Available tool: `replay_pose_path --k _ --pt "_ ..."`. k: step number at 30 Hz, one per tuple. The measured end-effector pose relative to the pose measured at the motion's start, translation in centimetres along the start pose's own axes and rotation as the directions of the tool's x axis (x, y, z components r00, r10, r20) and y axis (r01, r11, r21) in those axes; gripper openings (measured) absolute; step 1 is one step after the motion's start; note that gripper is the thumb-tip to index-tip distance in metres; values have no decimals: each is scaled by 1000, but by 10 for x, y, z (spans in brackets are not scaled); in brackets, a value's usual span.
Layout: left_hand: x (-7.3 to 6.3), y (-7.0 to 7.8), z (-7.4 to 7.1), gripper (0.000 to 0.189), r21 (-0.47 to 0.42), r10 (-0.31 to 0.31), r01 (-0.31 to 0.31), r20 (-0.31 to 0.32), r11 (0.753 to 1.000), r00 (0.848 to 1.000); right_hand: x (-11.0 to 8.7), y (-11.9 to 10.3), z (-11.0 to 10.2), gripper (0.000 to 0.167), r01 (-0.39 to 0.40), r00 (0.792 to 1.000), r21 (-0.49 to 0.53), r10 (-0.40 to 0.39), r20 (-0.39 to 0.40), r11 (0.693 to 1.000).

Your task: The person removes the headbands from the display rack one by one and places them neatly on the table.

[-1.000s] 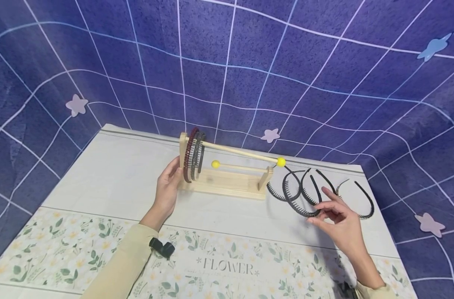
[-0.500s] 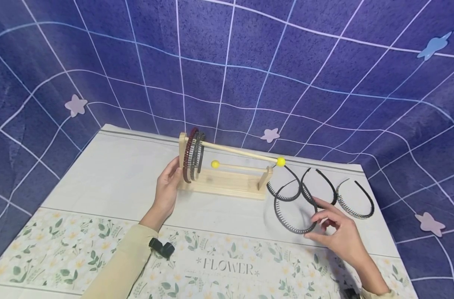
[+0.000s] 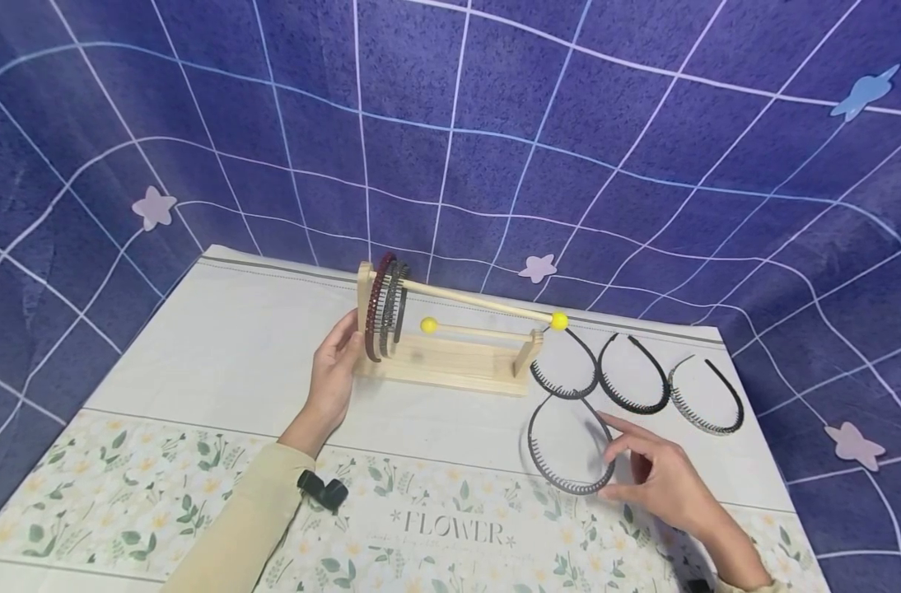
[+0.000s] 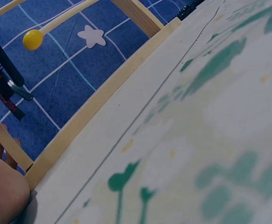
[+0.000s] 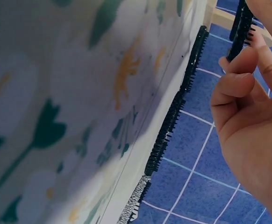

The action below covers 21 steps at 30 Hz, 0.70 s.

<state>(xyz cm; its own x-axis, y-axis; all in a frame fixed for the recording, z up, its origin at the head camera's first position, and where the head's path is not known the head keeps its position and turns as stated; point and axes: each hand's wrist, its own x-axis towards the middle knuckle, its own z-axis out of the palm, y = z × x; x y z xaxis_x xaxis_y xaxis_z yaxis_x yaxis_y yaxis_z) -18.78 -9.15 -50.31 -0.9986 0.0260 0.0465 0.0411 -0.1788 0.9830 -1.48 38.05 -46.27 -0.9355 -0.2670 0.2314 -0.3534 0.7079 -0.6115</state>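
My right hand (image 3: 661,478) pinches a dark toothed headband (image 3: 534,449) by its right side, in front of the other headbands. In the right wrist view the fingers (image 5: 241,70) close on the black band (image 5: 241,30). My left hand (image 3: 332,371) grips the left upright of a pale wooden rack (image 3: 450,362), its thumb at the near side. On the rack's upper rod, tipped with a yellow ball (image 3: 559,321), hang a dark red headband (image 3: 374,313) and dark grey toothed ones (image 3: 389,317) beside it, close to the left upright.
Right of the rack, three more headbands lie in a row: one by the rack's end (image 3: 569,394), a black one (image 3: 632,405) and a patterned one (image 3: 698,420). The rack's lower rod ends in another yellow ball (image 3: 429,325). A flowered cloth (image 3: 235,329) covers the table.
My right hand has drawn its headband toward the front and left, away from the headbands in the row. The left hand and the rack have stayed in place.
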Motion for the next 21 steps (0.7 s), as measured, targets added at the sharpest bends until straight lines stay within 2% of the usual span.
replay_pose_path --k 6,12,21 --pt "-1 0 -1 55 20 -5 5 13 1000 1000 -2 1 3 52 -8 998 35 6 63 999" --pt "0 0 0 54 14 3 -3 12 1000 1000 -1 1 4 49 -39 995 28 36 92 999" --pt "0 0 -1 55 27 -7 7 6 1000 1000 -2 1 7 46 -113 983 18 109 151 993"
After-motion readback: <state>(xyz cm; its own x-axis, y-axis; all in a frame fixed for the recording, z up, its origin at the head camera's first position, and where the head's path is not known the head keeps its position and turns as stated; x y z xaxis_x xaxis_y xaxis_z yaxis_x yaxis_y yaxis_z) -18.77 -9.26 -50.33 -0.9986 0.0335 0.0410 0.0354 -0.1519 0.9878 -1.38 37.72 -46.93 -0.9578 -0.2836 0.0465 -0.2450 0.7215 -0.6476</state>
